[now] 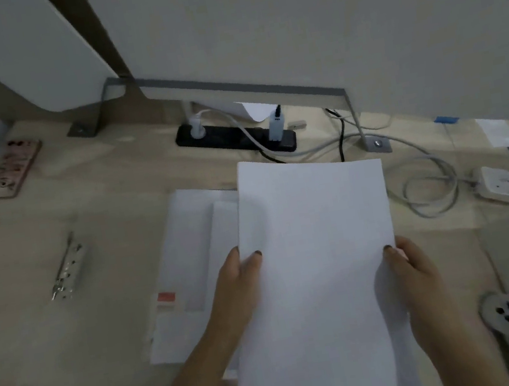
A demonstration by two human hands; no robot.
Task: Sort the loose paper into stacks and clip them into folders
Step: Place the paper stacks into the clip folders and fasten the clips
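Note:
I hold a stack of blank white paper [315, 250] above the desk, in the middle of the view. My left hand [240, 281] grips its left edge, thumb on top. On the right edge sits my right hand [415, 270], also with the thumb on top. Under and to the left of the stack lie more white sheets [187, 263], one with a red label [166, 298]. A metal binder clip mechanism [70, 267] lies on the desk at the left, apart from the papers.
A black power strip [234, 137] with plugs and cables [425, 185] lies behind the papers. A white adapter [501, 183] sits at the right, a pink phone [11, 169] at the far left, a furry grey object [506, 316] at the lower right. A metal desk bracket [229, 85] runs along the wall.

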